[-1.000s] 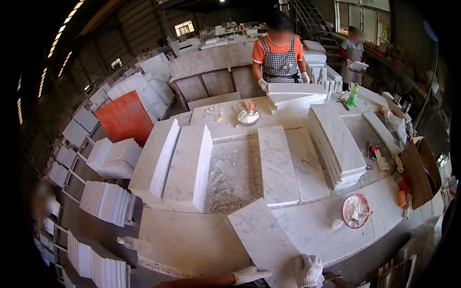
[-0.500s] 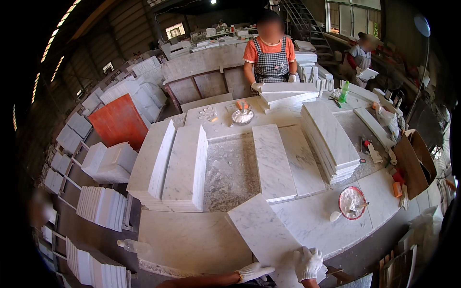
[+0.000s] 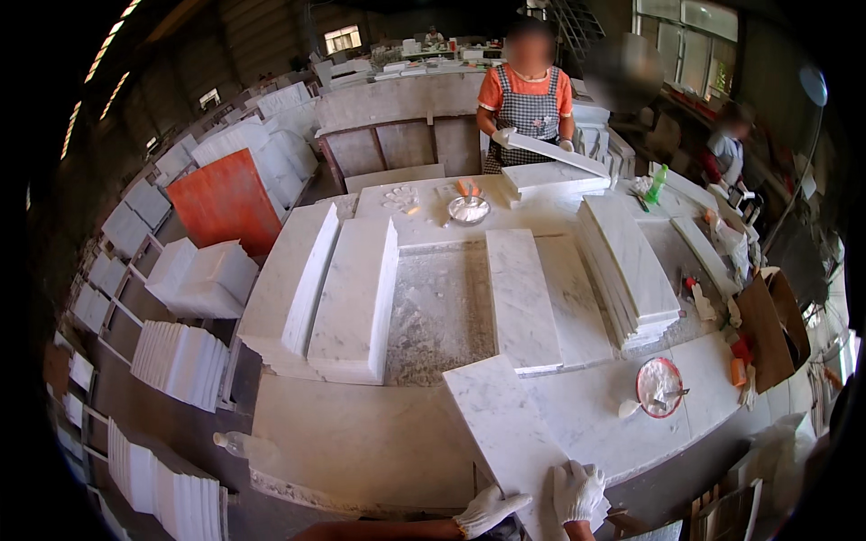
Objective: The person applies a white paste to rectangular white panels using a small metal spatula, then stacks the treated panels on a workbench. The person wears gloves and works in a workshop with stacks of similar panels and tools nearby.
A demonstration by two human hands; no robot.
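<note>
A long white marble slab (image 3: 505, 419) with grey veins lies at a slant over the near edge of the worktable, its near end between my hands. My left hand (image 3: 490, 511), in a white knit glove, grips the slab's left edge with the thumb laid on top; its other fingers are partly hidden. On the right side of the near end, my gloved right hand (image 3: 577, 491) is closed over the edge with bent fingers. Pale slab edges show under and beside that hand. Right of the slab, a red-rimmed bowl (image 3: 659, 387) holds white paste and a scraper.
Stacks of marble slabs stand on the table at left (image 3: 352, 302) and right (image 3: 629, 261). Across it, a co-worker (image 3: 532, 99) in a checked apron holds a slab (image 3: 559, 154). A metal bowl (image 3: 469, 210), plastic bottle (image 3: 233, 443) and cardboard box (image 3: 771, 325) are around.
My left hand has shifted from lying along the slab's edge to gripping it, thumb on top. The slab sits slightly more upright in view. Across the table, the co-worker has raised a slab off the stack.
</note>
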